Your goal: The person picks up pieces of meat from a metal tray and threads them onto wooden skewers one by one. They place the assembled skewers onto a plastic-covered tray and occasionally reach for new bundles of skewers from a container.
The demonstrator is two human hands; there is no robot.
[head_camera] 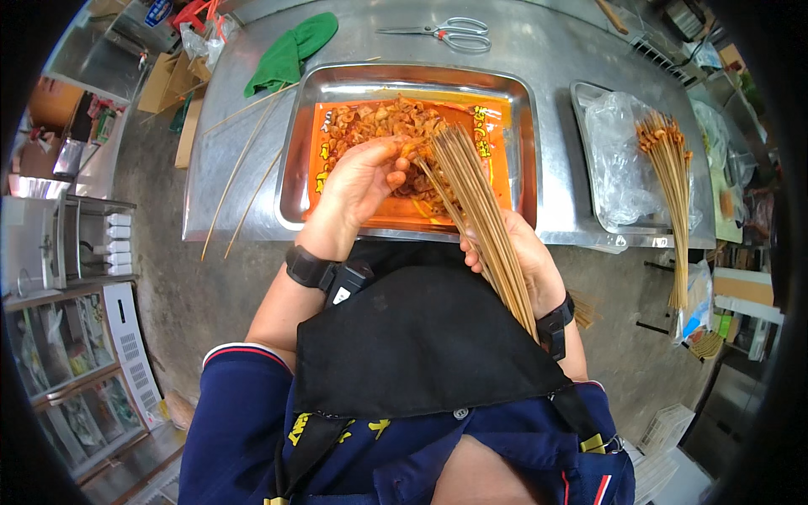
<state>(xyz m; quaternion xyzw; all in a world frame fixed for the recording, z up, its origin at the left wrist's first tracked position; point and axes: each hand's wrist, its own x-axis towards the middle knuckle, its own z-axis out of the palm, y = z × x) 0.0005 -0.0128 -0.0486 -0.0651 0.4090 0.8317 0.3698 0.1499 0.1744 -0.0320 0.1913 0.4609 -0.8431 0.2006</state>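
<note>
A thick bundle of bamboo skewers (483, 214) rests in my right hand (527, 255), tips slanting up and away over a steel tray (290, 183). Thumb and fingertips of my left hand (366, 177) pinch a small orange-stained piece of food (413, 150) beside the skewer tips. One skewer (439, 192) stands slightly apart from the bundle, pointing at that piece. Under both hands, an orange printed plastic bag (499, 177) lies in the tray with a heap of oily, seasoned food pieces (372, 120) on it. My left fingers partly cover the heap.
Scissors (451, 31) and a green cloth (293, 53) lie beyond the tray on the steel table (543, 38). Loose skewers (243, 170) stick out over the table's front edge at left. At right, a second tray (584, 126) holds clear plastic and loaded skewers (669, 183).
</note>
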